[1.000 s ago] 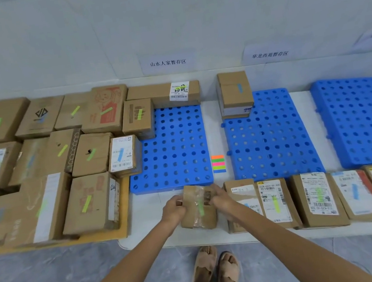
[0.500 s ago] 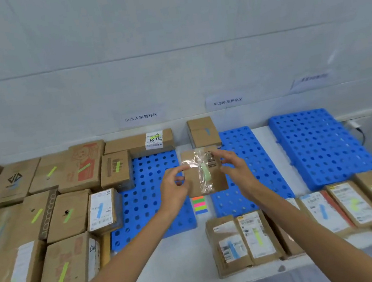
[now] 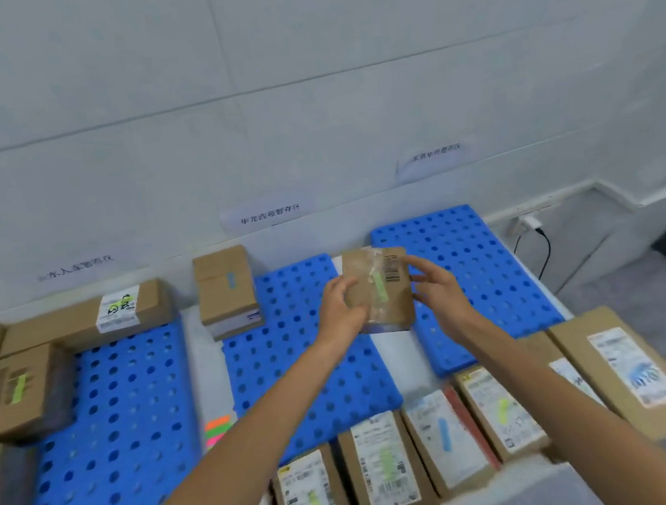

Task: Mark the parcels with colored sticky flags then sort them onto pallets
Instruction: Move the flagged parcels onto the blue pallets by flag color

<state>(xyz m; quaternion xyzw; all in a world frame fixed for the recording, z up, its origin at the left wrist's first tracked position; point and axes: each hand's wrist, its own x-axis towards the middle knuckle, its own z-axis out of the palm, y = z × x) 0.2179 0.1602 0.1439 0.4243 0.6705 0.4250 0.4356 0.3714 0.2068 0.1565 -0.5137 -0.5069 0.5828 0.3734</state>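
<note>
Between the hands, a parcel (image 3: 377, 289) is held in the air, its face toward the camera and a green flag (image 3: 379, 286) stuck along its middle. The left hand (image 3: 341, 303) grips the parcel's left edge; the right hand (image 3: 435, 284) pinches its right edge. Below the hands lie the middle pallet (image 3: 309, 364) and the right pallet (image 3: 477, 274), both blue, on the desk (image 3: 204, 358). Left of the hands, a flagged box (image 3: 226, 289) stands on the middle pallet's far corner. Nearer than the hands, beside the left forearm, lies the flag pad (image 3: 218, 431); under the forearms runs a row of flagged parcels (image 3: 384, 461).
</note>
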